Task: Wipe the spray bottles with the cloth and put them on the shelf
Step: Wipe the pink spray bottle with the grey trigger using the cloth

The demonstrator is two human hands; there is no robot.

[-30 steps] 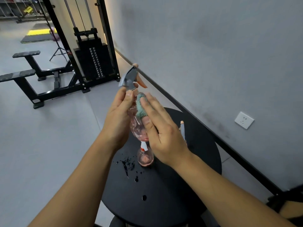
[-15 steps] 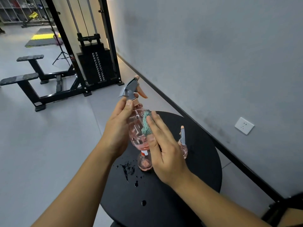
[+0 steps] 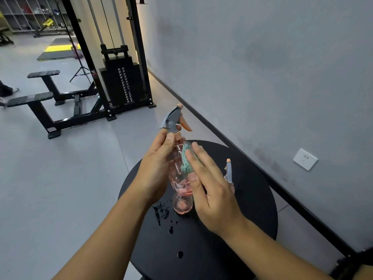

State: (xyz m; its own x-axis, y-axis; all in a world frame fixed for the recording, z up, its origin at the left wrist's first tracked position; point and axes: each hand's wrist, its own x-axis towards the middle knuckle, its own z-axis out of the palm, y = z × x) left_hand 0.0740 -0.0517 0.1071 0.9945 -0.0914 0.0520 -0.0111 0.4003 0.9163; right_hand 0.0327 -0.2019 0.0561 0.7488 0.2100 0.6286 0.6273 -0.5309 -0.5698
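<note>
Above the round black table (image 3: 252, 199), our left hand (image 3: 155, 170) gripped the pink spray bottle (image 3: 176, 168) by its neck, while our right hand (image 3: 210, 188), fingers straight, pressed the teal cloth (image 3: 186, 161) against its side.

At the centre of the frame, the left hand (image 3: 159, 168) holds the clear pink plastic spray bottle (image 3: 177, 158) above the round black table (image 3: 252, 209). The right hand (image 3: 210, 190) presses the teal fluffy cloth (image 3: 186, 160) on its right side. A second pink spray bottle (image 3: 229, 174) stands on the table, behind the right hand. The black weight machine (image 3: 121, 81) stands at upper left.
</note>
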